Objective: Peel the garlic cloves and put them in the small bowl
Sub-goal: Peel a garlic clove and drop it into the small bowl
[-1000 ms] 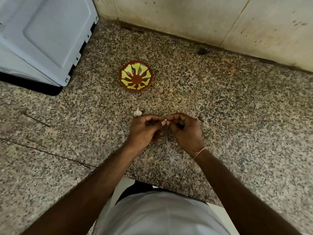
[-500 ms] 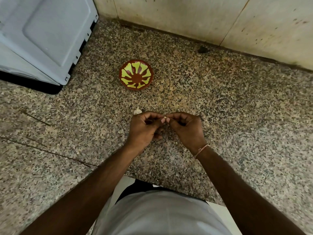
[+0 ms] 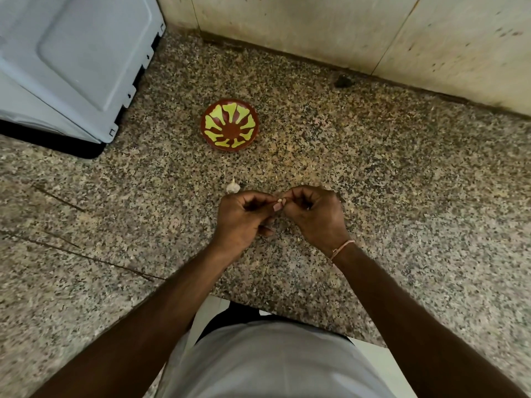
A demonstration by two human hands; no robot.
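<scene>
Together both hands pinch garlic clove.

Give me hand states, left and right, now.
Left hand: pinching a garlic clove.
Right hand: pinching the same clove.

Open speckled countertop lies from 1 to 5 o'clock of the hands, bounded at 12 to 2 o'clock by the wall. The small bowl stands at 12 o'clock, well apart, with bare counter between. A garlic bulb sits just beside the left hand at 11 o'clock. A grey appliance blocks 10 to 11 o'clock.
</scene>
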